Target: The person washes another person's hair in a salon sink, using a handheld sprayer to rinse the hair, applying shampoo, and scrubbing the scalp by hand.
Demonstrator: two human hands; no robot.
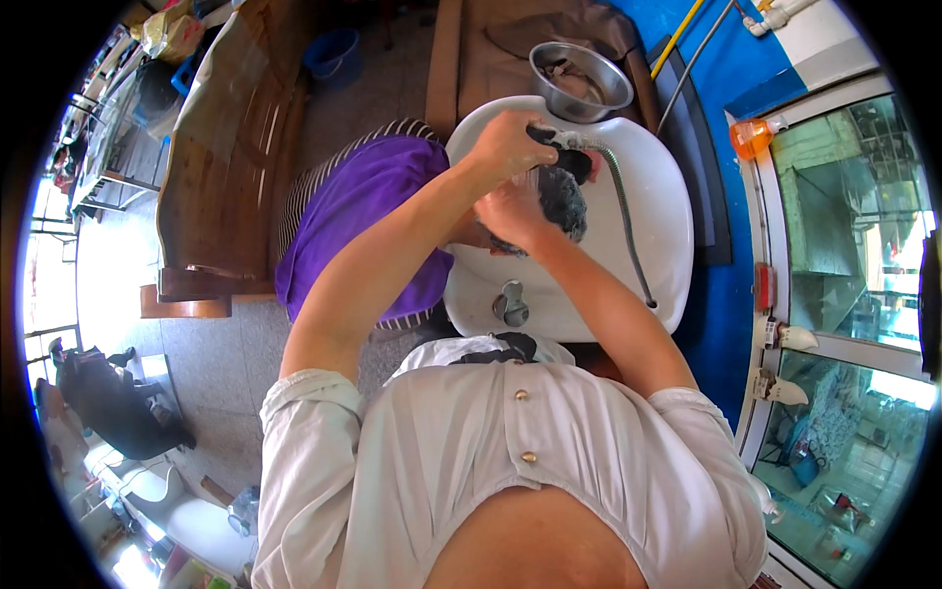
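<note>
A white wash basin [659, 187] holds a person's wet dark hair [562, 201], with pale lather on it. My left hand [510, 144] is closed around a black shower head [542, 133], just above the hair. A flexible metal hose [621, 187] runs from it to the basin's near right side. My right hand [512, 211] rests on the hair and side of the head; its fingertips are hidden. The person lies at the left under a purple cape [373, 211] with striped cloth at its edges. A chrome tap lever [511, 304] stands on the basin's near rim.
A metal bowl [613, 88] sits at the basin's far edge. Beyond it is a brown padded seat [500, 74]. An orange spray bottle [752, 139] hangs by the glass door at the right. A wooden bench [221, 147] and blue bucket [334, 54] are at the far left.
</note>
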